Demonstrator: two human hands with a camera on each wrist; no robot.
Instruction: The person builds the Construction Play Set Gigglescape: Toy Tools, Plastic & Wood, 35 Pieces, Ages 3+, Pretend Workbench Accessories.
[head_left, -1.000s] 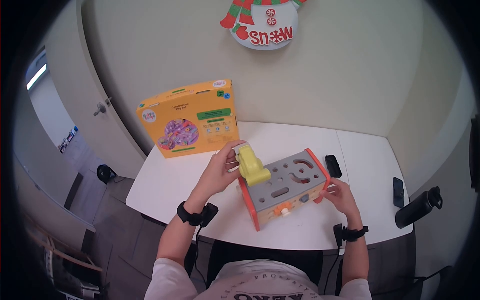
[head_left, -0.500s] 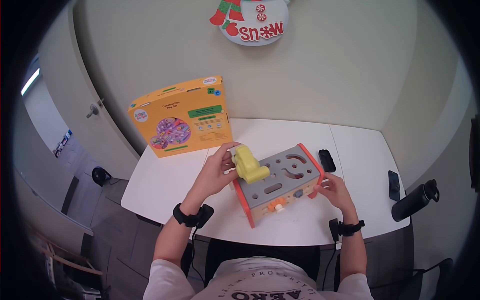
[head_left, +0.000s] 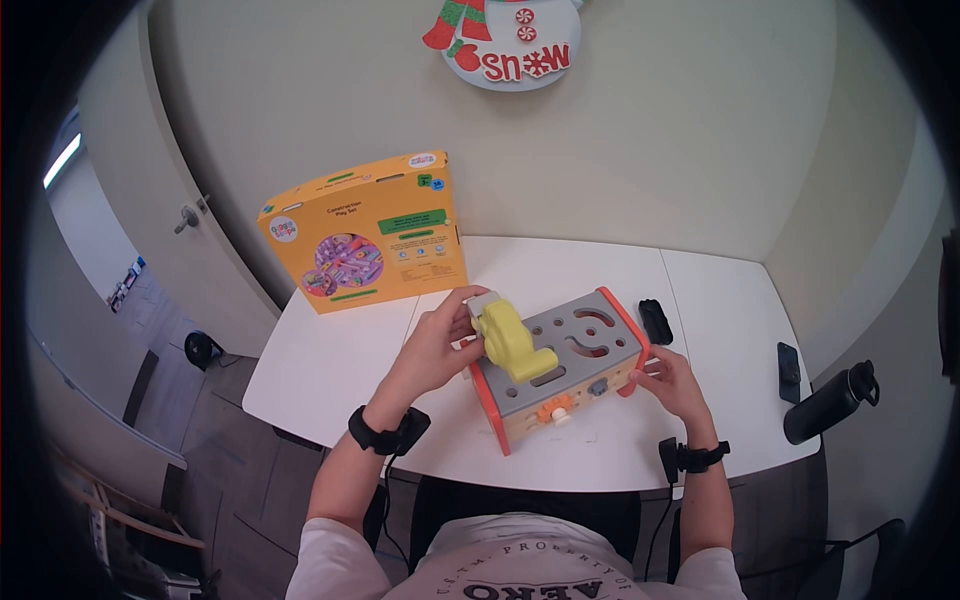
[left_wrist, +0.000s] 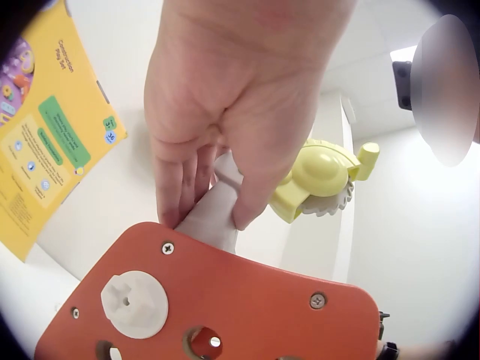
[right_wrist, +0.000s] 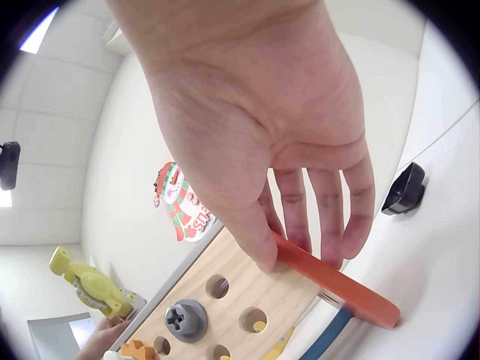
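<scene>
The left hand point(head_left: 432, 345) pinches the grey handle point(left_wrist: 213, 214) of a yellow toy circular saw point(head_left: 508, 340), thumb and fingers closed around it. At 3 o'clock on the toy workbench point(head_left: 578, 368), the right hand point(head_left: 675, 385) grips the red end panel point(head_left: 626, 325), thumb against the wooden side.

Half a second ago the saw's nose stopped short of the straight slot point(head_left: 548, 377); now it points between 4 and 5 o'clock and partly covers that slot from above. The workbench has kept its place, so the right hand seems to be steadying it while the saw is worked over the top.

Only the left wrist view shows the saw's toothed grey disc point(left_wrist: 328, 204) plainly, apart from the bench, and the white knob point(left_wrist: 139, 305) on the near panel. The right wrist view alone gives the cross-slot in the grey bolt point(right_wrist: 186, 321). The head view places the Construction Play Set box point(head_left: 365, 235) at the workbench's 10 o'clock, the black bottle point(head_left: 828, 403) at 3.
</scene>
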